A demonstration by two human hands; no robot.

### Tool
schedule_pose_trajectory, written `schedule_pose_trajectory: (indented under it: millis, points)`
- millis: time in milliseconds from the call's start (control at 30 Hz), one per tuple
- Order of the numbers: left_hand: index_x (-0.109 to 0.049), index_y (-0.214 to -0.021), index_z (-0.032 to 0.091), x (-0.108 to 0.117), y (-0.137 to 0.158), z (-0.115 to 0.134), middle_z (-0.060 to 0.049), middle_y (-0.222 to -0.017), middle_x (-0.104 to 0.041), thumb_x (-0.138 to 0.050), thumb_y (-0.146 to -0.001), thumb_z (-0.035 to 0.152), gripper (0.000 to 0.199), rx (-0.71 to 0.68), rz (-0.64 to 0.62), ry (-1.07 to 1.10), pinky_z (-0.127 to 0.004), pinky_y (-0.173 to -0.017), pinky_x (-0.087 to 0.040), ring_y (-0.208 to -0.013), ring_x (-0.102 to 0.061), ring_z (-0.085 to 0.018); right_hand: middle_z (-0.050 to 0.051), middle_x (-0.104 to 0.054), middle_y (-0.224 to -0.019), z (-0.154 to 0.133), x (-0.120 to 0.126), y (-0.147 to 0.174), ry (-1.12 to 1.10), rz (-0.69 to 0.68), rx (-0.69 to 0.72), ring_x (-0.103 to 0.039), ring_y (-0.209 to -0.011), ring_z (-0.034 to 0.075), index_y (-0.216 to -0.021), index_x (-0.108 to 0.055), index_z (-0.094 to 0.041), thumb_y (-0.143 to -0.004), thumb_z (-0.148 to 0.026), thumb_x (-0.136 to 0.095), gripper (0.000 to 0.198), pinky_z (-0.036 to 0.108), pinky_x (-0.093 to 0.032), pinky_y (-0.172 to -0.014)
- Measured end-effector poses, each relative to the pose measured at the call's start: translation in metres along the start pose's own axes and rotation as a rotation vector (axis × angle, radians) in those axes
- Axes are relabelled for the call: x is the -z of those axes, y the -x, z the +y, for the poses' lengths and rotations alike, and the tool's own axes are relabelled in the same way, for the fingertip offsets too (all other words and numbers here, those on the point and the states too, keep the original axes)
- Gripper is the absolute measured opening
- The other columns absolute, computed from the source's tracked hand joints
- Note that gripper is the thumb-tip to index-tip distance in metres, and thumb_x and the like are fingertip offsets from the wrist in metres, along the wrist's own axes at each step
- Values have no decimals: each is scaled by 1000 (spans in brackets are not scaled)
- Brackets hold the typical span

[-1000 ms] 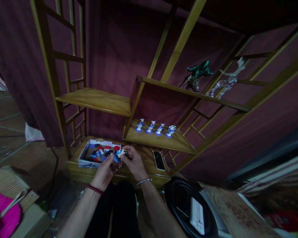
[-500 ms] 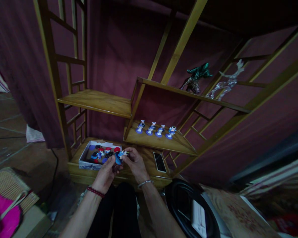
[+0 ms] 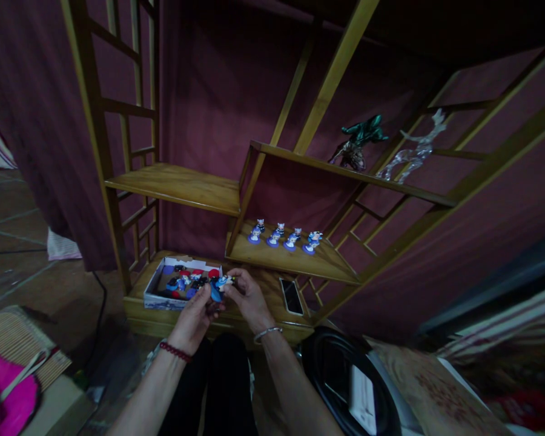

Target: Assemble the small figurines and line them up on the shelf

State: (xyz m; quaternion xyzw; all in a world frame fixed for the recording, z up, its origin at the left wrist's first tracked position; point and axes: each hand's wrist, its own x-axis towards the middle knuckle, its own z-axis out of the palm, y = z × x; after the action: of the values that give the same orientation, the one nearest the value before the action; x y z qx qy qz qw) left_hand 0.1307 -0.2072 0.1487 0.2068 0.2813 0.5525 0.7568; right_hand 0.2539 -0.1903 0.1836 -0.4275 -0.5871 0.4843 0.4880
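Between both hands is a small blue and white figurine point(image 3: 222, 282), held just right of the open box. My left hand point(image 3: 200, 310), with a red bead bracelet at the wrist, grips its blue lower part. The fingers of my right hand point(image 3: 247, 297) are closed on its other side; a silver bangle circles that wrist. A shallow white box point(image 3: 157, 301) of several red, blue, purple and black figurine pieces stands to the left. Several little figurines point(image 3: 273, 238) on purple round bases stand in rows on the low shelf point(image 3: 272, 261) beyond my hands.
A phone point(image 3: 292, 297) lies on the bottom board, right of my hands. Higher up stand a dark green figure point(image 3: 363, 142) and a clear glass deer point(image 3: 415, 151). A black round-rimmed object point(image 3: 315, 387) is close to my right forearm. Wooden posts frame the shelves.
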Motion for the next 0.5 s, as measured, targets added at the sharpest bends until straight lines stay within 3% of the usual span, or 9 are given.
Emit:
schedule_pose_trajectory:
  millis: [500]
  points:
    - [-58,-78,16,-1,0,-1,-1,-69,-62,-61,-68,42,28,4,-3,-34,-21,-54,-37,-58,-54,-11,-2,-59,-77,-2,5,-3,6,-64,-21,-55,-69,12,-87,-52,-20,-67,-27,-61,23,23,-44,-64]
